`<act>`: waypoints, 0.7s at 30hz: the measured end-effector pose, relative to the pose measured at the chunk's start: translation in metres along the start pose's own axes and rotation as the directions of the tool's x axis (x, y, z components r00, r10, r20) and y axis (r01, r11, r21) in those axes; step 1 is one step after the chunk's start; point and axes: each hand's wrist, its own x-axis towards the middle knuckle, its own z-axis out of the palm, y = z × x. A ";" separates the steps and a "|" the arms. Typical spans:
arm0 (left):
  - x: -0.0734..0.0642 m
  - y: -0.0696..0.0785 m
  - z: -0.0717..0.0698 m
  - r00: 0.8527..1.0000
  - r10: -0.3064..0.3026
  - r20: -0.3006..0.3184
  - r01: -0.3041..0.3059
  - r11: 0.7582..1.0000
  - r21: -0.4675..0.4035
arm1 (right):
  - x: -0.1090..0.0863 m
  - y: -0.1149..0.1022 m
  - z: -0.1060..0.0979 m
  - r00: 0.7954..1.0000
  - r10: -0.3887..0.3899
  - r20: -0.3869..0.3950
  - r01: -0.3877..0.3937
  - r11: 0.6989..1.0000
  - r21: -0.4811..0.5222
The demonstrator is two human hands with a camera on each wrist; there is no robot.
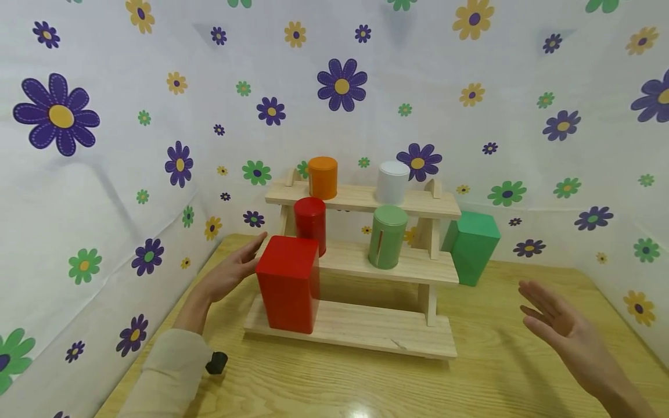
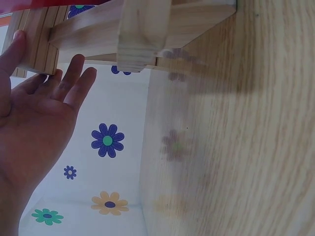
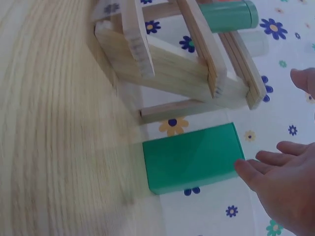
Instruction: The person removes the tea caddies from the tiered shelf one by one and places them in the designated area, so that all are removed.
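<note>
Head view bright, even; small glare patch [image 1: 359, 413] on tabletop [image 1: 292, 383] at bottom edge, soft shadow [image 1: 528, 360] beside right hand [image 1: 571, 337]. Wrist views duller, fine detail soft; left hand [image 2: 39, 128] dim against pale cloth [image 2: 115, 172].

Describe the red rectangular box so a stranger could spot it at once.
Find the three-tier pale wooden stand. On its bottom tier, near the left end, stands the red rectangular box. Flat sides set it apart from the red cylindrical canister behind.
</note>
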 end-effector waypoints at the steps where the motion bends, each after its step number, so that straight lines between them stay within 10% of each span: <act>1: 0.000 0.000 0.000 1.000 0.000 0.000 0.000 1.000 -0.001 | 0.000 -0.002 0.003 1.000 -0.002 -0.004 0.002 1.000 0.009; 21: 0.001 -0.002 -0.001 1.000 0.010 0.006 -0.010 1.000 -0.022 | 0.009 -0.029 0.069 0.999 0.021 -0.045 -0.018 0.998 0.063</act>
